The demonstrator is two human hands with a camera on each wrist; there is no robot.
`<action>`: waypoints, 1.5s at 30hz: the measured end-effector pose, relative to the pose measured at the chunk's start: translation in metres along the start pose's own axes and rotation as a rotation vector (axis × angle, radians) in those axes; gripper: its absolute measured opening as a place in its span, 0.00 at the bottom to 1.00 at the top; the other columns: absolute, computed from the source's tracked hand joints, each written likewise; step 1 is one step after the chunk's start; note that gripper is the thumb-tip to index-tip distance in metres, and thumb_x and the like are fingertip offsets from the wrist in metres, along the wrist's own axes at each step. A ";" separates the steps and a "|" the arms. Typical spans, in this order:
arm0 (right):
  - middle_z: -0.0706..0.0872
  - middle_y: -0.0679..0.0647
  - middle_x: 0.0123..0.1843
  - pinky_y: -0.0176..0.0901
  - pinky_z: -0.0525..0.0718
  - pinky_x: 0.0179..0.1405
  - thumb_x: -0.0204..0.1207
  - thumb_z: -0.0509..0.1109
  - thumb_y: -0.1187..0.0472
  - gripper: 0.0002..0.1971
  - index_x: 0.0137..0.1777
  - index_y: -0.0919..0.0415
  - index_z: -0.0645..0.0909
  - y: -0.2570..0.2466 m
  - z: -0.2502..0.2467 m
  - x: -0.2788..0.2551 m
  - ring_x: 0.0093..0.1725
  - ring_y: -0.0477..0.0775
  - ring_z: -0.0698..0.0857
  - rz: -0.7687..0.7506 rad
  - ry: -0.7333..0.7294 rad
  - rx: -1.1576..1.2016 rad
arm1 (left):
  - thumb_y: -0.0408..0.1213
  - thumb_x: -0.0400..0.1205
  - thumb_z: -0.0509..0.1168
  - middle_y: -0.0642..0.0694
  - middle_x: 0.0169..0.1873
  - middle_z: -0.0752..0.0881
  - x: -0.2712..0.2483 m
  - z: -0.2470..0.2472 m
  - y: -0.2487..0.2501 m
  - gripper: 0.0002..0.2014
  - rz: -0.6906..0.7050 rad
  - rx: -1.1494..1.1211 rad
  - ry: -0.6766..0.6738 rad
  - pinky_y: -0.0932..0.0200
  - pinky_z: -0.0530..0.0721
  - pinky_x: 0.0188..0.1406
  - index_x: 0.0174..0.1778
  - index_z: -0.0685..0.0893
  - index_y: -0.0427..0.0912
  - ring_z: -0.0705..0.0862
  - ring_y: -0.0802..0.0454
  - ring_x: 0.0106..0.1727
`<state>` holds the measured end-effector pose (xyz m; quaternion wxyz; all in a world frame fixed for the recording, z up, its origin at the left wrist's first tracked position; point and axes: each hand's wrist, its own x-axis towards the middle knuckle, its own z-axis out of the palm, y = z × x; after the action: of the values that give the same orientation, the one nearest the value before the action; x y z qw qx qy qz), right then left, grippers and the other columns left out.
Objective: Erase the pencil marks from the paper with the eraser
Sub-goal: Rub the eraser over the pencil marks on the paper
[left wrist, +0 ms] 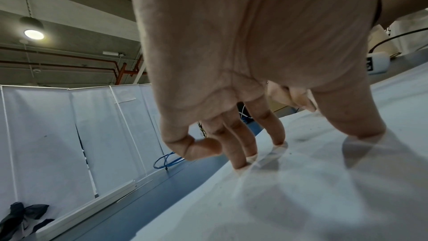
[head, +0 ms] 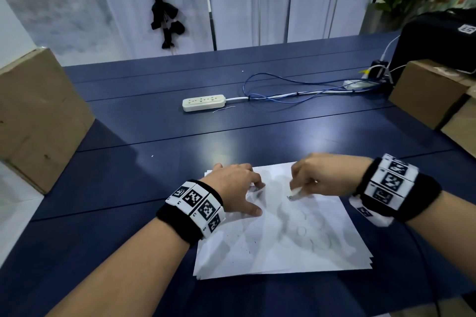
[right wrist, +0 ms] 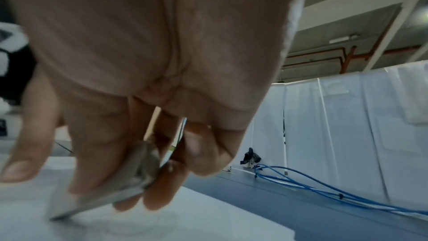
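Note:
A white paper sheet (head: 283,244) lies on a thin stack on the blue table, with faint pencil circles near its middle and dark specks toward its left. My left hand (head: 239,188) presses the sheet's upper left with spread, straight fingertips (left wrist: 241,164). My right hand (head: 316,175) pinches a white eraser (head: 296,192), whose lower end touches the paper at a small dark mark. In the right wrist view the eraser (right wrist: 104,199) looks grey and blurred between thumb and fingers, its tip on the paper (right wrist: 69,226).
A white power strip (head: 203,102) and blue cables (head: 283,92) lie further back on the table (head: 154,188). Cardboard boxes stand at the left (head: 38,123) and right (head: 425,90). A black case (head: 438,41) sits at the back right.

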<state>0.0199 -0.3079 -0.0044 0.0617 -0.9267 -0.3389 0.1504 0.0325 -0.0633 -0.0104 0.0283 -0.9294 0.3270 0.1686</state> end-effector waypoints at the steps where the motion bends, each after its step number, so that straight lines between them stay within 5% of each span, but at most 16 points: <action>1: 0.81 0.46 0.41 0.41 0.78 0.43 0.80 0.67 0.38 0.18 0.44 0.50 0.87 0.000 -0.001 -0.004 0.40 0.43 0.79 0.009 -0.039 0.043 | 0.64 0.75 0.71 0.55 0.64 0.76 0.000 0.000 0.000 0.30 0.001 -0.002 -0.002 0.49 0.67 0.53 0.71 0.78 0.57 0.78 0.52 0.67; 5: 0.87 0.45 0.46 0.35 0.72 0.44 0.80 0.70 0.43 0.13 0.55 0.47 0.91 0.011 -0.007 0.011 0.47 0.45 0.83 0.134 0.047 -0.044 | 0.64 0.75 0.71 0.56 0.64 0.75 0.000 -0.002 0.003 0.30 0.001 -0.003 -0.006 0.49 0.67 0.53 0.72 0.78 0.58 0.78 0.52 0.66; 8: 0.86 0.50 0.51 0.49 0.82 0.49 0.82 0.66 0.46 0.14 0.56 0.50 0.89 0.014 -0.006 0.022 0.54 0.57 0.84 0.192 0.136 -0.189 | 0.63 0.75 0.71 0.56 0.63 0.76 0.000 -0.003 0.003 0.29 -0.006 -0.001 -0.003 0.49 0.68 0.53 0.71 0.79 0.58 0.78 0.52 0.65; 10: 0.85 0.51 0.49 0.51 0.83 0.49 0.82 0.67 0.50 0.11 0.54 0.52 0.89 0.009 0.000 0.014 0.52 0.58 0.85 0.079 0.167 -0.197 | 0.64 0.75 0.71 0.55 0.63 0.76 0.001 -0.003 0.002 0.29 -0.010 0.010 -0.009 0.49 0.67 0.53 0.70 0.78 0.58 0.78 0.52 0.65; 13: 0.83 0.45 0.43 0.44 0.81 0.46 0.81 0.69 0.44 0.11 0.51 0.49 0.89 -0.002 0.006 -0.007 0.44 0.46 0.81 -0.056 0.028 0.009 | 0.64 0.74 0.72 0.55 0.63 0.76 0.002 -0.003 0.002 0.29 -0.006 0.014 -0.009 0.48 0.69 0.54 0.70 0.79 0.57 0.78 0.51 0.65; 15: 0.83 0.44 0.43 0.45 0.82 0.47 0.80 0.69 0.40 0.14 0.51 0.47 0.89 -0.002 0.003 -0.009 0.42 0.43 0.79 -0.017 -0.044 0.017 | 0.64 0.74 0.72 0.55 0.63 0.76 0.002 -0.003 0.003 0.29 -0.004 0.014 -0.013 0.49 0.68 0.54 0.70 0.79 0.57 0.79 0.52 0.65; 20: 0.87 0.54 0.45 0.49 0.82 0.45 0.81 0.66 0.45 0.15 0.47 0.55 0.88 0.017 -0.010 0.019 0.49 0.60 0.85 0.211 0.134 -0.193 | 0.63 0.75 0.72 0.56 0.63 0.76 0.001 -0.006 0.004 0.30 -0.011 0.002 -0.022 0.49 0.68 0.55 0.71 0.78 0.58 0.78 0.52 0.65; 25: 0.86 0.47 0.45 0.45 0.82 0.47 0.78 0.69 0.39 0.16 0.51 0.49 0.90 0.008 0.003 -0.006 0.45 0.49 0.84 0.019 0.052 -0.005 | 0.63 0.74 0.72 0.56 0.63 0.76 0.002 -0.006 0.003 0.29 -0.015 -0.003 -0.007 0.49 0.66 0.54 0.70 0.79 0.57 0.79 0.52 0.64; 29: 0.84 0.45 0.39 0.48 0.83 0.48 0.76 0.68 0.34 0.20 0.50 0.49 0.90 0.012 0.002 -0.002 0.41 0.45 0.81 0.111 0.000 -0.002 | 0.63 0.74 0.73 0.55 0.63 0.76 0.002 -0.005 0.004 0.30 -0.009 -0.001 -0.010 0.50 0.66 0.53 0.71 0.79 0.57 0.79 0.52 0.64; 34: 0.87 0.52 0.48 0.54 0.85 0.49 0.82 0.65 0.41 0.17 0.51 0.52 0.89 0.024 -0.002 0.019 0.50 0.59 0.85 0.242 0.135 -0.183 | 0.62 0.75 0.72 0.55 0.64 0.76 0.000 -0.006 0.007 0.30 -0.020 0.001 -0.012 0.49 0.66 0.54 0.72 0.78 0.58 0.79 0.52 0.65; 38: 0.83 0.46 0.44 0.47 0.81 0.48 0.81 0.67 0.40 0.15 0.50 0.49 0.89 0.011 0.007 -0.004 0.45 0.47 0.82 0.049 0.065 -0.033 | 0.61 0.76 0.72 0.54 0.65 0.75 0.000 -0.005 0.006 0.31 -0.014 0.003 -0.014 0.47 0.67 0.56 0.75 0.75 0.61 0.78 0.51 0.67; 41: 0.83 0.43 0.40 0.44 0.82 0.47 0.77 0.69 0.35 0.17 0.48 0.46 0.89 0.014 0.004 -0.006 0.42 0.40 0.80 0.077 -0.043 0.039 | 0.61 0.76 0.72 0.54 0.66 0.75 0.000 -0.007 0.008 0.33 -0.001 0.009 -0.027 0.45 0.70 0.60 0.78 0.73 0.65 0.77 0.52 0.67; 45: 0.89 0.55 0.45 0.45 0.77 0.41 0.83 0.65 0.46 0.16 0.49 0.55 0.89 0.029 -0.009 0.022 0.49 0.60 0.85 0.266 0.129 -0.148 | 0.61 0.76 0.72 0.53 0.65 0.75 0.000 -0.009 0.010 0.33 -0.005 0.012 -0.038 0.44 0.71 0.63 0.78 0.72 0.65 0.78 0.52 0.66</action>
<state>0.0566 -0.3155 -0.0077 -0.0054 -0.9731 -0.2189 0.0720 0.0287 -0.0727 -0.0014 0.0402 -0.9268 0.3250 0.1840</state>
